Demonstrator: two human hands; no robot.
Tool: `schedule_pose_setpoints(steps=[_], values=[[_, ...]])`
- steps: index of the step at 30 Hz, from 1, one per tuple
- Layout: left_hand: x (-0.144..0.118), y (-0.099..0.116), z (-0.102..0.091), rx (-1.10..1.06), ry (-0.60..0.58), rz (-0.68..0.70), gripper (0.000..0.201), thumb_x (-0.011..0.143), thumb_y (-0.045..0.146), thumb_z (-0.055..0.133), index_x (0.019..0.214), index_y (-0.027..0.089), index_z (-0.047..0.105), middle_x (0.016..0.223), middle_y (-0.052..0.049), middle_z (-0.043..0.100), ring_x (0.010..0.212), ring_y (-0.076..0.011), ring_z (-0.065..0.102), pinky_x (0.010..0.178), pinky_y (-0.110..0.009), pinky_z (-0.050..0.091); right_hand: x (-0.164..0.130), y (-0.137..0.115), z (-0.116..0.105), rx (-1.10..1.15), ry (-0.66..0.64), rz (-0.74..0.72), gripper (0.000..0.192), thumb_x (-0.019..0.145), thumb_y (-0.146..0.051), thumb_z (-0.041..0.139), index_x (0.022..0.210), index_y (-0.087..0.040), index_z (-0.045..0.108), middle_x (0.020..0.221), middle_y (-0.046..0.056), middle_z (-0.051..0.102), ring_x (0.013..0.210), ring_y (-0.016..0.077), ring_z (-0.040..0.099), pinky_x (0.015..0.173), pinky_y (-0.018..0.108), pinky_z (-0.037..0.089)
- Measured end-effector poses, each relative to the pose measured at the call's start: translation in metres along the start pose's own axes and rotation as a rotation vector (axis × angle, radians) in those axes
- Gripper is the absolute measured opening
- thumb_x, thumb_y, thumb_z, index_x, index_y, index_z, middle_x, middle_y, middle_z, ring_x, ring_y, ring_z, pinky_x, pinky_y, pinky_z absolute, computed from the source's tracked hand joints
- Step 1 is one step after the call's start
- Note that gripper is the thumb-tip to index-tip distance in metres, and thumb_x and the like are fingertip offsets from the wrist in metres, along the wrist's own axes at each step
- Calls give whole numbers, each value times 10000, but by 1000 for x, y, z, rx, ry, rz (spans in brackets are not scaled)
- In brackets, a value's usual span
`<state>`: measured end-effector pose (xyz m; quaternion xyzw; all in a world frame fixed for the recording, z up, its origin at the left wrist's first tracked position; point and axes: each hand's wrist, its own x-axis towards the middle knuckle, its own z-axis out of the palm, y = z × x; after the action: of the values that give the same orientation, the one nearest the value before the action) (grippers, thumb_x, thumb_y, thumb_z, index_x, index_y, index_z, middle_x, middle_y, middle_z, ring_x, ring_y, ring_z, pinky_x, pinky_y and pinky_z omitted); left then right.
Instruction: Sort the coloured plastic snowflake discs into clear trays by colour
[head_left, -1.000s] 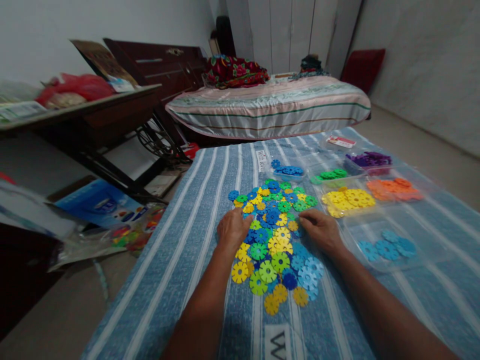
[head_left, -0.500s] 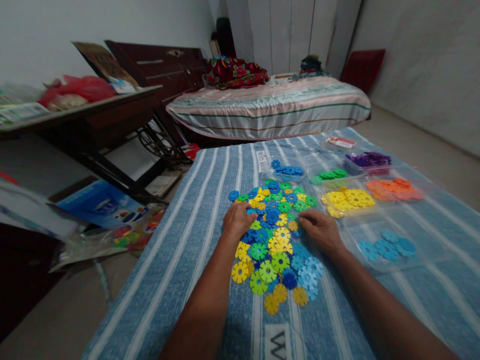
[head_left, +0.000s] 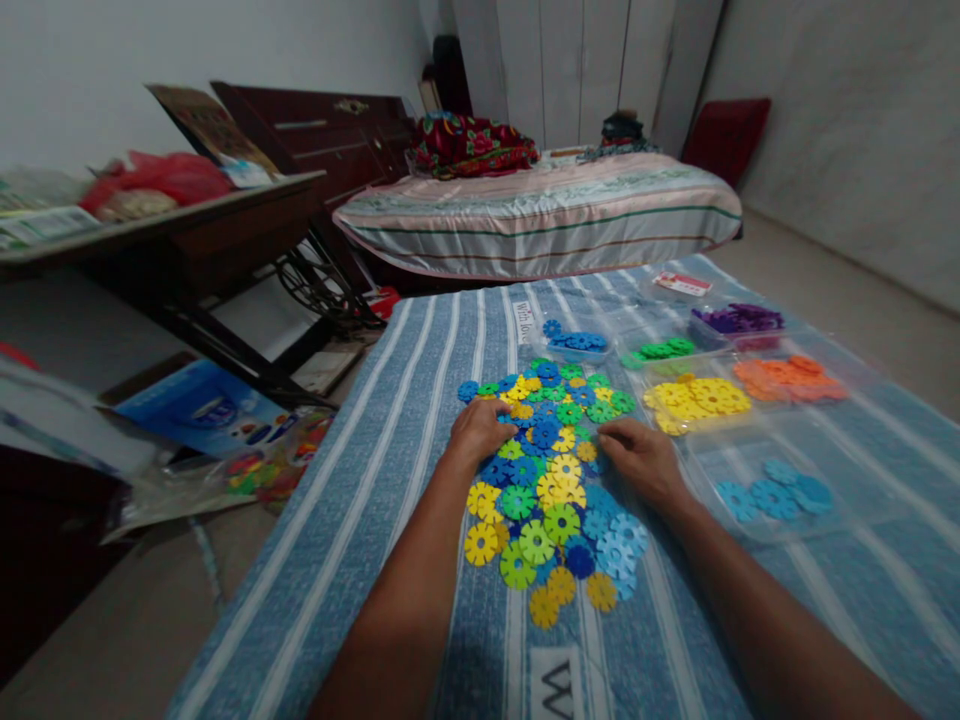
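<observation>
Left hand: I see it palm down, fingers curled on the left edge of the snowflake-disc pile; whether it grips one, I cannot tell.
Right hand: flat, fingertips touching discs at the pile's right edge, hemming it in.
Trays: yellow discs, orange discs, light-blue discs lie sorted just right.
Surface: blue striped cloth.
Room: bed beyond, sewing-machine bench left.

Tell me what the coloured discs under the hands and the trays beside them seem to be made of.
Coloured discs: probably moulded plastic, going by the uniform bright colours and identical notched rims. Trays: likely thin clear plastic, since the striped cloth shows through and the edges glint.
</observation>
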<state>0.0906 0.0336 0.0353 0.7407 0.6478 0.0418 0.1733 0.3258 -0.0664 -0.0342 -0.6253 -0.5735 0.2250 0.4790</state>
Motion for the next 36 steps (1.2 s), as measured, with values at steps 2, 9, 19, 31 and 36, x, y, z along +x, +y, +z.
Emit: schedule_pose_setpoints(steps=[2, 9, 19, 31, 36], values=[[-1, 1, 0, 0, 8, -10, 394, 734, 286, 739, 1125, 234, 731, 1143, -56, 716, 1037, -229, 653, 889, -299, 474, 0, 0, 0, -1, 3, 0, 238, 797, -391, 564, 830, -239, 744, 848, 26, 745, 787, 208, 666, 762, 337, 504], [-1, 3, -1, -4, 6, -14, 326, 728, 297, 740, 1048, 237, 751, 1055, -27, 725, 1002, -211, 647, 847, -282, 458, 0, 2, 0, 0, 3, -4, 245, 803, -397, 557, 829, -239, 741, 841, 30, 742, 769, 209, 662, 754, 343, 500], [0, 0, 10, -131, 137, -2, 200, 642, 217, 757, 840, 201, 734, 924, -23, 708, 929, -201, 636, 812, -280, 453, 1, -1, 0, -9, 2, -13, 242, 796, -391, 545, 804, -241, 735, 837, 30, 739, 790, 216, 666, 762, 347, 495], [-19, -10, -2, -456, 361, -52, 179, 705, 321, 597, 603, 177, 622, 590, 21, 594, 629, -149, 578, 588, -252, 405, 2, -1, 0, -13, 1, -4, 261, 799, -404, 545, 833, -236, 742, 860, 40, 749, 803, 221, 672, 781, 361, 508], [-39, 49, 2, -579, 183, 125, 180, 726, 268, 607, 572, 176, 601, 584, 26, 589, 608, -117, 545, 607, -235, 429, -1, -2, -1, -17, 13, -10, 253, 801, -401, 543, 824, -237, 735, 848, 31, 747, 791, 214, 673, 780, 350, 516]])
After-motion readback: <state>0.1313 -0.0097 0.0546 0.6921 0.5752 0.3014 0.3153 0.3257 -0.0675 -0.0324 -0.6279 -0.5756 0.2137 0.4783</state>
